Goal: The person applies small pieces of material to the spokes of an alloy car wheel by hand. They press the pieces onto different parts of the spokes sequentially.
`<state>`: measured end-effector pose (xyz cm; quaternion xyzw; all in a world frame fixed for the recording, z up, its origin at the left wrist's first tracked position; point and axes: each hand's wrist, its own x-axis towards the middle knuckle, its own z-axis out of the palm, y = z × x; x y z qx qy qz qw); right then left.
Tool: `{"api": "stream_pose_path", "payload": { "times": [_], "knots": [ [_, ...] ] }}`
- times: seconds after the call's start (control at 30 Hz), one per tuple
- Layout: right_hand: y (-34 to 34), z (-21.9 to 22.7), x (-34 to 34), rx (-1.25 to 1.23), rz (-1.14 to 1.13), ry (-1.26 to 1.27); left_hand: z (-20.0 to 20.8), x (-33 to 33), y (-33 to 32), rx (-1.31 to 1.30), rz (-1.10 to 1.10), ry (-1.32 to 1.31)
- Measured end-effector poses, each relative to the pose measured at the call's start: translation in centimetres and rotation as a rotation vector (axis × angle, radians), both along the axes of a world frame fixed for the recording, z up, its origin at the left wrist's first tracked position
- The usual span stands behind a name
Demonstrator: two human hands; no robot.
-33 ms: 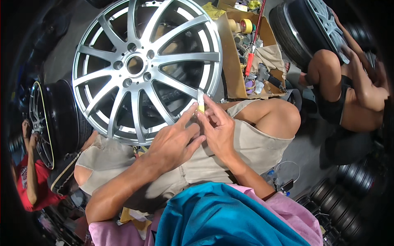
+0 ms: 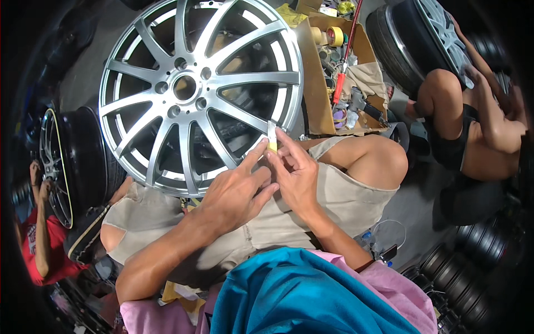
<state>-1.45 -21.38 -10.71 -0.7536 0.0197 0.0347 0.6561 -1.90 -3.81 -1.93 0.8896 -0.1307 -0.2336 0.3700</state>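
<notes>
A silver multi-spoke wheel rim [image 2: 184, 114] stands in front of me, above my lap. At its near right edge, by a spoke's outer end, is a small strip of tape [image 2: 272, 146], yellow below and whitish above. My right hand [image 2: 296, 171] pinches the strip between thumb and fingers. My left hand [image 2: 233, 192] has its index finger stretched to the strip's left side, its thumb apart. Whether that fingertip presses on the strip or the rim, I cannot tell.
Right of the rim, a cardboard box [image 2: 319, 111] holds tape rolls [image 2: 335, 37], a red-handled tool [image 2: 339, 86] and cloth. People handle other wheels at left [image 2: 55, 167] and right [image 2: 439, 33]. Dark wheels [image 2: 450, 273] are stacked at lower right.
The wheel rim has shifted very slightly to the right. Both hands and the strip of tape look unmoved.
</notes>
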Motion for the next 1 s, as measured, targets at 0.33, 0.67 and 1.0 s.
{"api": "stream_pose_path", "payload": {
  "times": [0.33, 0.67, 1.0],
  "knots": [
    [2.8, 0.8, 2.7, -0.028, 0.075, 0.001, 0.4, 0.7, 2.5, -0.048, 0.135, 0.045],
    [5.7, 1.5, 5.0, -0.124, 0.191, -0.025, 0.5, 1.5, 4.7, -0.102, 0.225, 0.077],
    [6.2, 3.0, 4.8, -0.214, 0.188, -0.052, 0.5, 1.2, 5.3, -0.112, 0.229, 0.076]
  ]
}}
